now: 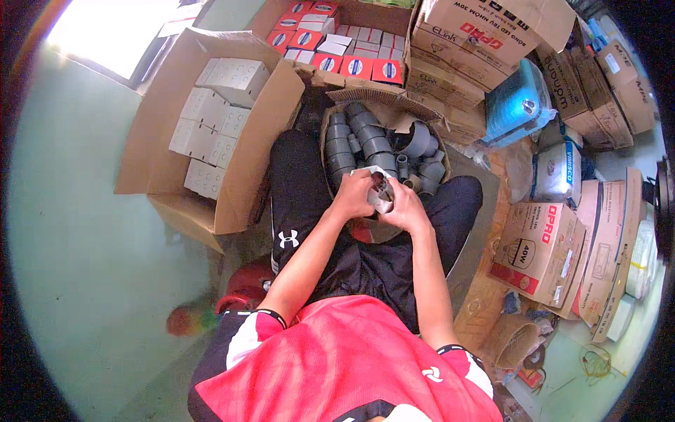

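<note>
Between my knees, my left hand (354, 195) and my right hand (404, 207) are both closed round a small white, box-like object (380, 176) with a dark opening facing up; its contents are too small to make out. Just beyond my hands stands a cardboard box (429, 112) of grey plastic pipe fittings (362, 137). To the left, a large open carton (137, 165) holds stacked white boxes (216, 137).
Behind is a carton (295, 74) of red-and-white boxes (355, 67). At the right are stacked cardboard boxes (464, 39), a blue plastic-wrapped item (513, 98), more cartons (534, 246) and loose scraps. A red object (246, 281) lies by my left leg.
</note>
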Demonstrator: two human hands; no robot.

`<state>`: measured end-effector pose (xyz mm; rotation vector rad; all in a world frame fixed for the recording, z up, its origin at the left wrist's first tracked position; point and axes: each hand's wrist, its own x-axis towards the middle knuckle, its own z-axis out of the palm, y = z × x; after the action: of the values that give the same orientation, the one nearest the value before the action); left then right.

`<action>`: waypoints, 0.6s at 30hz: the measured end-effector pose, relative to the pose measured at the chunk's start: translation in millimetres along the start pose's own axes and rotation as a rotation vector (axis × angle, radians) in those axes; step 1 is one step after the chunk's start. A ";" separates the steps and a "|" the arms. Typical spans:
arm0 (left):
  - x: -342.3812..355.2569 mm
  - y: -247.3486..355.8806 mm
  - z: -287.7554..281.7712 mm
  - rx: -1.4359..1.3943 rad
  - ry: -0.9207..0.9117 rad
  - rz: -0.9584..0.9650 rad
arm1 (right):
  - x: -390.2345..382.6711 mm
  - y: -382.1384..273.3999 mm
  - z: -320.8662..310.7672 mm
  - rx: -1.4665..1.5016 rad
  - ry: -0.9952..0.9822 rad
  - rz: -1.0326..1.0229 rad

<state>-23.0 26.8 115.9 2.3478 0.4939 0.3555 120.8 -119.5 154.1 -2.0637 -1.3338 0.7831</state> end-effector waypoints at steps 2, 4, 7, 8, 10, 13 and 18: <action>4.4 1.1 -0.5 -0.103 0.027 -0.074 | -0.1 -0.5 1.9 0.015 0.047 0.049; 9.4 3.8 0.6 -0.186 0.379 0.003 | 0.4 -2.7 2.4 -0.016 0.204 0.016; 15.0 8.6 3.0 -0.387 0.607 -0.359 | 2.6 -9.7 3.1 -0.066 0.380 -0.112; 15.3 8.7 2.4 -0.951 0.561 -0.565 | 3.9 -12.7 3.6 -0.093 0.418 -0.177; 14.0 10.0 2.3 -1.827 0.252 -0.709 | 4.7 -19.6 6.8 -0.130 0.468 -0.286; 6.1 10.7 0.4 -1.817 0.192 -0.705 | 2.8 -28.5 17.0 -0.110 0.327 -0.349; 3.3 12.4 2.7 -1.701 0.174 -0.738 | 1.1 -13.3 28.1 0.629 -0.003 -0.029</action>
<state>-15.9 18.3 122.8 0.4414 0.6781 0.3683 92.8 -109.9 144.4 -1.5387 -0.9490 1.0330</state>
